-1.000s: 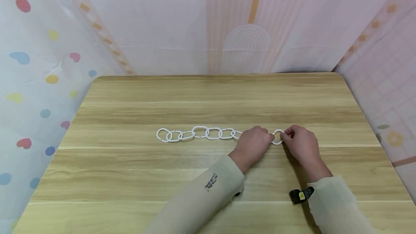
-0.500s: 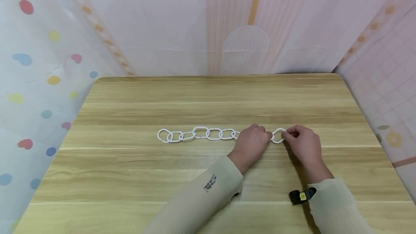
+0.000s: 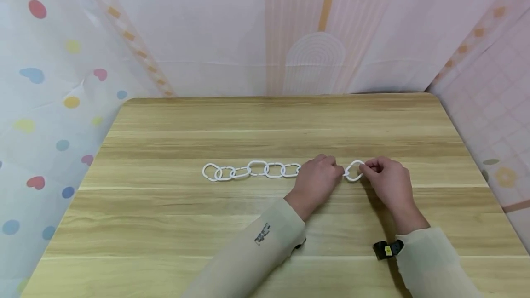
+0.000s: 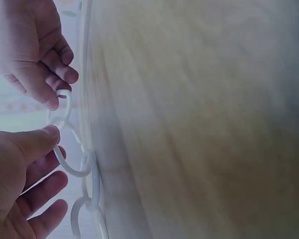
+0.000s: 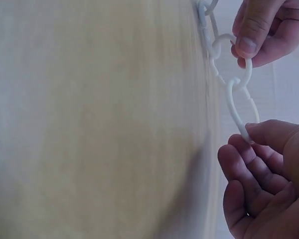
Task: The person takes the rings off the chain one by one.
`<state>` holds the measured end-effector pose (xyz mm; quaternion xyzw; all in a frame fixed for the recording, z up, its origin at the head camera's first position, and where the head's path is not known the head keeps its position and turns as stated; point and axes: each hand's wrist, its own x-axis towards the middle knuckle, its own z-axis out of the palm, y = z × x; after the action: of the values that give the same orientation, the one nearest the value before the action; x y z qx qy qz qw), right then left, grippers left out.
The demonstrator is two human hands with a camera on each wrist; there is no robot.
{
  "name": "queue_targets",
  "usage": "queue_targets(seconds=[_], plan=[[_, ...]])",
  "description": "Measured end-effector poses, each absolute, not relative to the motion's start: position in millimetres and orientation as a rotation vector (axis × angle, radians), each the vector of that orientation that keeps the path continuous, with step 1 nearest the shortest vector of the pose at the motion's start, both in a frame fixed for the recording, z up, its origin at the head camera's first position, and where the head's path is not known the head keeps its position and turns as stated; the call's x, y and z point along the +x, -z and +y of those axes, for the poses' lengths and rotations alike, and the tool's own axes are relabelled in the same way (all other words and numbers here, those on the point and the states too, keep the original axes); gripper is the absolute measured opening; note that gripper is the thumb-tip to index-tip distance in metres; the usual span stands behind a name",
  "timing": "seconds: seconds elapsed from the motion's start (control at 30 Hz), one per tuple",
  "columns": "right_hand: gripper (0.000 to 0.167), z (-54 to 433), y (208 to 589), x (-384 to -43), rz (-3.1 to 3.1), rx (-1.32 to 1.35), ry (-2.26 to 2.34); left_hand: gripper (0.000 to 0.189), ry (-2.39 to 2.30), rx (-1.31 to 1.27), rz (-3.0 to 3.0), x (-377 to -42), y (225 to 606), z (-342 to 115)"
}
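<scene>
A chain of white oval links stretches across the wooden table in the head view, its left part lying flat. My right hand pinches the rightmost link between thumb and forefinger, as the right wrist view shows at the link's end. Just left of it, my left hand pinches the neighbouring link with thumb and forefinger, its other fingers loosely bent. The two pinched links hook through each other. From the head view, my left hand hides the links beneath it.
The wooden table extends around the chain on all sides. Behind it hangs a pale patterned curtain. A black strap with a yellow tag sits at my right cuff.
The left hand has shifted slightly left and away from me, covering more of the chain. The right hand keeps its pinch on the end link, which has turned a little.
</scene>
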<state>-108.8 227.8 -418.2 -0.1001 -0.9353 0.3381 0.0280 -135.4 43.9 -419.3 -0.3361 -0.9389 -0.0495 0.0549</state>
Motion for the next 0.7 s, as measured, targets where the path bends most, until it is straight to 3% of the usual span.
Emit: queue_targets(seconds=[0.7], plan=[[0.022, 214.5, 404.1, -108.8, -2.794, -0.242, -1.197, 0.016, 0.413, -0.92, -2.858, -131.9, 415.5, 24.6]])
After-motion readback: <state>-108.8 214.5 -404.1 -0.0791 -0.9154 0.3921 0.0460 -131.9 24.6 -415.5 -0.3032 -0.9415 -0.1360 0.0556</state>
